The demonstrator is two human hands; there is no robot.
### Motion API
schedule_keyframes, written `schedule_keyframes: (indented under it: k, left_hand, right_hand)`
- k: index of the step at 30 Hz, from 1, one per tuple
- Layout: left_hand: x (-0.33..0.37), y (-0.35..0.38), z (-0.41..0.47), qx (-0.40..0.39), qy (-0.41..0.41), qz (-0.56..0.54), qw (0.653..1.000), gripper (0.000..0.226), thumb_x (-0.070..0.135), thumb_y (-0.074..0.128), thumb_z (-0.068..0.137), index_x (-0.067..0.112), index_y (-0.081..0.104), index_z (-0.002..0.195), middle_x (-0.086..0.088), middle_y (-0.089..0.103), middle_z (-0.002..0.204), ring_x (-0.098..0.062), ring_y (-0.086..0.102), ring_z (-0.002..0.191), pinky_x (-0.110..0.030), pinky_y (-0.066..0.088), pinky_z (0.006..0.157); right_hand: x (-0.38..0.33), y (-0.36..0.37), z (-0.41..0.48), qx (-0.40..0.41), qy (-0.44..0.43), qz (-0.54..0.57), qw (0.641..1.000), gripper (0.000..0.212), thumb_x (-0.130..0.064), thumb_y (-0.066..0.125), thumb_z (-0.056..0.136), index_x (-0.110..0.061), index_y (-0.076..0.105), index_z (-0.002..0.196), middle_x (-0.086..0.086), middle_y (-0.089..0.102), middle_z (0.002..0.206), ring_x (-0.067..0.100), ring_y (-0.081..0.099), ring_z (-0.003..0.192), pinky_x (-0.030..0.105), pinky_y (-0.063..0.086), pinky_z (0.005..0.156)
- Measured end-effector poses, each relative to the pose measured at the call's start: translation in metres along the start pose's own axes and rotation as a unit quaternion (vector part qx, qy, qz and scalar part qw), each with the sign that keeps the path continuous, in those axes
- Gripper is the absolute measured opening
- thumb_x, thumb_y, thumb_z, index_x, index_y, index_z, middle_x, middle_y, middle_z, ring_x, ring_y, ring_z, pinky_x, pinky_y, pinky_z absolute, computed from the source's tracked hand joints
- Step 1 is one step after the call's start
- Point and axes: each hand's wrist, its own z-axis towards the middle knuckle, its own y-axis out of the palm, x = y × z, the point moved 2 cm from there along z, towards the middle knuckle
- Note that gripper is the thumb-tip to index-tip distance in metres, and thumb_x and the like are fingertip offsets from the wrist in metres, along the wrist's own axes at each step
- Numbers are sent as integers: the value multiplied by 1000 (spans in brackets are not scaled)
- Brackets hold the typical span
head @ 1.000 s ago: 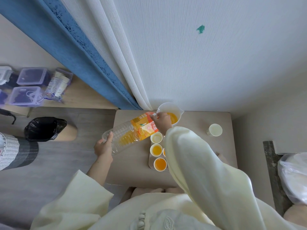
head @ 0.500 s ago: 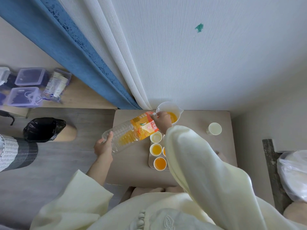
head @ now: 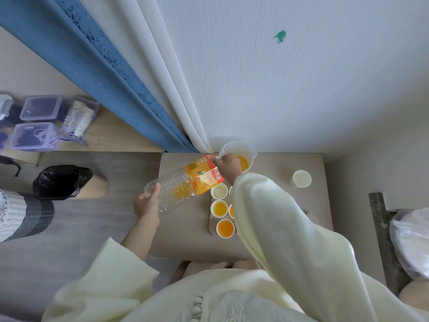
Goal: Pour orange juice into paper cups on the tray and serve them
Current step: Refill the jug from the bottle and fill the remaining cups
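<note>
A large clear juice bottle (head: pixel 183 185) with an orange label lies tilted, its neck over a white measuring jug (head: pixel 245 156) that holds orange juice. My left hand (head: pixel 147 203) grips the bottle's base and my right hand (head: pixel 228 167) grips its neck end. Below the bottle, a tray (head: pixel 211 225) carries several paper cups: one near-empty cup (head: pixel 219 191) and two cups with juice (head: pixel 219 208) (head: pixel 225 227). My right sleeve hides the tray's right half. A lone paper cup (head: pixel 301 178) stands apart at the table's right.
The small beige table (head: pixel 185 238) sits against white and blue curtains. On the floor at left are a black-lined bin (head: pixel 61 181), a woven basket (head: pixel 11 214) and plastic boxes (head: pixel 32 135) on a low shelf. A dark post (head: pixel 380 233) and white bag (head: pixel 411 240) stand at right.
The bottle stays tilted over the jug with both hands holding it; its position has barely shifted.
</note>
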Motion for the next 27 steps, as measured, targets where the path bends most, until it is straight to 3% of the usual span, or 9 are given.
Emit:
schedule_keyframes:
  k: [4,11,15,19,22,27]
  left_hand:
    - [3,0,1,-5,-2,-3,1000,68,52,79,71,7,61,119,-11,63,118,-29,62,105,-46,53,92]
    - [1,1,2,-16,-2,9,1000,67,56,75,74,6,62,117,-10,64,114,-30,63,102,-47,54,90]
    - [-5,4,3,-33,-21,3,999,67,59,72,74,7,62,116,-11,65,114,-31,64,101,-49,54,89]
    - [-11,12,3,-40,-40,-14,998,67,55,71,79,4,59,120,-12,63,115,-33,62,104,-50,53,91]
    - [-17,19,4,-51,-59,-36,996,61,50,70,81,3,60,119,-14,64,115,-34,63,103,-51,53,91]
    - [-27,29,5,-75,-108,-34,991,51,50,63,88,6,60,114,-15,64,115,-34,62,104,-52,51,93]
  right_hand:
    - [-2,1,0,4,2,-5,1000,50,-46,51,95,1,70,90,16,69,88,29,65,81,37,51,69]
    - [-6,-2,-2,20,1,37,999,47,-39,56,94,6,69,89,21,68,86,30,63,79,34,42,63]
    - [-14,-7,-4,25,-1,54,998,48,-37,56,94,8,67,83,19,61,74,23,53,68,32,37,60]
    - [-21,-15,-5,44,-20,49,998,51,-37,55,94,11,65,79,19,58,73,23,50,67,39,41,65]
    - [-24,-20,-4,63,-30,61,996,49,-34,57,93,5,53,62,12,42,58,17,38,54,32,31,56]
    - [-28,-25,-4,66,-35,83,994,55,-39,59,91,11,60,69,12,46,58,20,42,57,31,32,56]
